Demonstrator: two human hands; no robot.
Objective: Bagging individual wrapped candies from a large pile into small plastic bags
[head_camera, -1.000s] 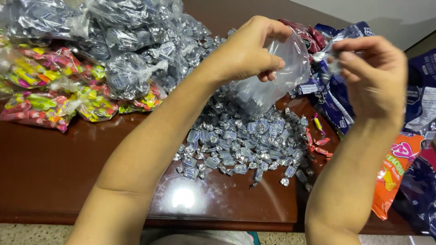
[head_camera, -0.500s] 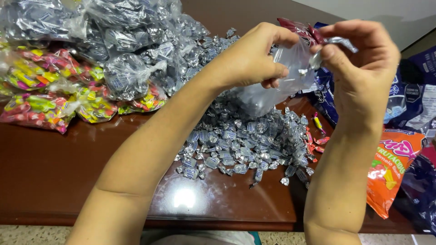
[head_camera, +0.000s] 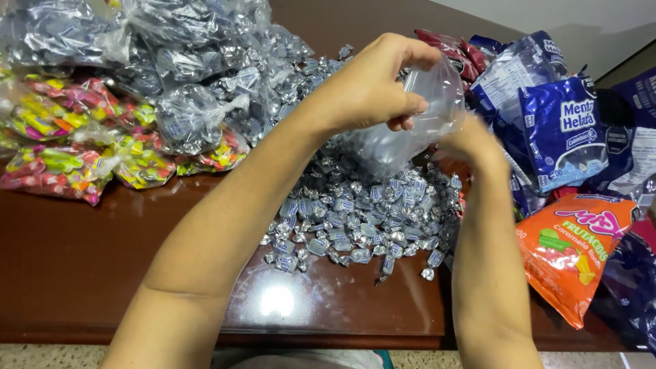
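Note:
My left hand (head_camera: 372, 85) pinches the top edge of a small clear plastic bag (head_camera: 417, 116) and holds it up above the table. My right hand (head_camera: 471, 147) is lower, behind and under the bag, its fingers hidden by the plastic, touching the bag's far side. Directly below lies a loose heap of silver-blue wrapped candies (head_camera: 362, 219) on the dark brown wooden table (head_camera: 102, 273).
Tied clear bags of silver candies (head_camera: 184, 61) are piled at the back left, with bags of multicoloured candies (head_camera: 75, 154) in front of them. At the right lie blue candy packs (head_camera: 560, 137), an orange pack (head_camera: 574, 253) and red packs (head_camera: 451, 48). The table's front edge is near me.
My right hand has dropped from the bag's upper right corner to down behind the bag. My left hand keeps its pinch and has barely moved.

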